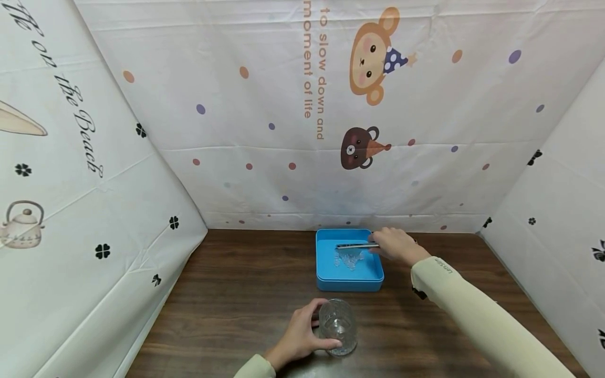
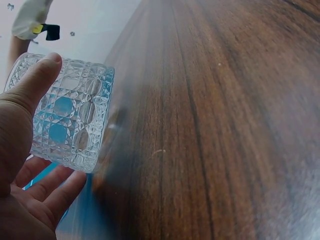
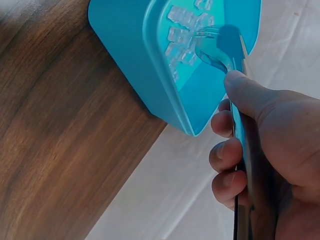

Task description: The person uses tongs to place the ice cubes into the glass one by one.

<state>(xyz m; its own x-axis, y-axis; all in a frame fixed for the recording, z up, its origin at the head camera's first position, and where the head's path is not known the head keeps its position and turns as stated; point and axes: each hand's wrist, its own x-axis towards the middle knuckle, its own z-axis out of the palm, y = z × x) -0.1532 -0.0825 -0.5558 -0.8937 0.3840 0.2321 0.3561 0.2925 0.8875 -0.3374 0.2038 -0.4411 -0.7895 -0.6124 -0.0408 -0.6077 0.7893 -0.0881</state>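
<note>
My left hand [image 1: 301, 333] holds a clear glass tumbler [image 1: 338, 326] near the table's front, thumb on one side and fingers on the other. The left wrist view shows the cut diamond pattern of its wall [image 2: 70, 107]. Farther off, my right hand [image 1: 396, 244] grips metal tongs [image 1: 355, 245] by their arms, over the right side of a blue box [image 1: 350, 286]. One tong end is fork-shaped [image 3: 212, 47] and points at a small heap of clear, ice-like cubes [image 3: 182, 37] on the box floor. Between the tong tips I see no cube.
The brown wood table [image 1: 246, 283] runs back to a white printed cloth [image 1: 264, 184] hanging behind the box. More white cloth [image 1: 108, 236] closes off the left side, and another sheet [image 1: 557, 210] the right. The tumbler stands in front of the box.
</note>
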